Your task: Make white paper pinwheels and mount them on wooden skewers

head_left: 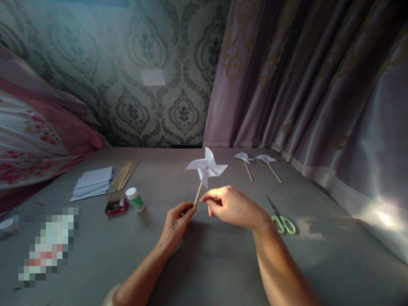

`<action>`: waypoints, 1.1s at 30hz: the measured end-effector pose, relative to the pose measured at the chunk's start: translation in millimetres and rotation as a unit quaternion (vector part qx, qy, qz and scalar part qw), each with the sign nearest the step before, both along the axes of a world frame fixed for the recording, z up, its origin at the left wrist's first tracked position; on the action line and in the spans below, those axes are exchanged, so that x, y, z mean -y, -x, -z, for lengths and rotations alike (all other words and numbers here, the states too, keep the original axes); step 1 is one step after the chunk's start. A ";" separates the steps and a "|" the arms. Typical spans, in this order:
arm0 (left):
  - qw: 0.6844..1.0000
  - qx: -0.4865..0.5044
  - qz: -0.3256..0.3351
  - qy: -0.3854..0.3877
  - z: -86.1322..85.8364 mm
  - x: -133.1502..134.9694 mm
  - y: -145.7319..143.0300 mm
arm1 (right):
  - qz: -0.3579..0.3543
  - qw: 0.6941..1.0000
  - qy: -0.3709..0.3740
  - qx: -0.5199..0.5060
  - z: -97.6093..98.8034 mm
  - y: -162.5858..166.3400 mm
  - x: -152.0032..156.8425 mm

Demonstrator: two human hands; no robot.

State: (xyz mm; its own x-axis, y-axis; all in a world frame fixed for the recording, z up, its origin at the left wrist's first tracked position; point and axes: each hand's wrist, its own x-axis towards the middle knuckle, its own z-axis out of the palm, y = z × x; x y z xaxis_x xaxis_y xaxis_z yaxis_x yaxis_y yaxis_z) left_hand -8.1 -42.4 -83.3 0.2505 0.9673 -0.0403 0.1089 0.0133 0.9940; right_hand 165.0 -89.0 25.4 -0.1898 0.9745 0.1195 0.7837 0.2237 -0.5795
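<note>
My left hand (pixel 178 221) pinches the lower end of a thin wooden stick and holds a white paper pinwheel (pixel 206 167) upright above the grey surface. My right hand (pixel 231 206) is beside the stick just below the paper blades, fingers curled with thumb and forefinger close together; whether they touch the stick I cannot tell. Two more finished pinwheels (pixel 244 158) (pixel 266 159) lie flat farther back on the right.
Green-handled scissors (pixel 280 219) lie right of my right wrist. To the left are a stack of white paper (pixel 94 180), several wooden sticks (pixel 125 173), a small red open box (pixel 116 205) and a small white-capped bottle (pixel 135 199). Curtains hang on the right; pillows sit at left.
</note>
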 end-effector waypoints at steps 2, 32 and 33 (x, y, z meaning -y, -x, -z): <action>1.000 -0.003 0.002 0.003 1.1 0.7 -0.2 | 0.117 0.988 -0.092 -0.029 0.2 -4.8 -7.2; 0.994 -0.030 -0.054 -0.091 1.7 -1.1 3.7 | 0.072 0.992 0.086 0.062 24.7 -48.4 -13.1; 0.995 -0.024 -0.045 -0.080 3.1 -1.5 3.6 | 0.077 0.992 0.082 0.050 25.0 -50.6 -13.8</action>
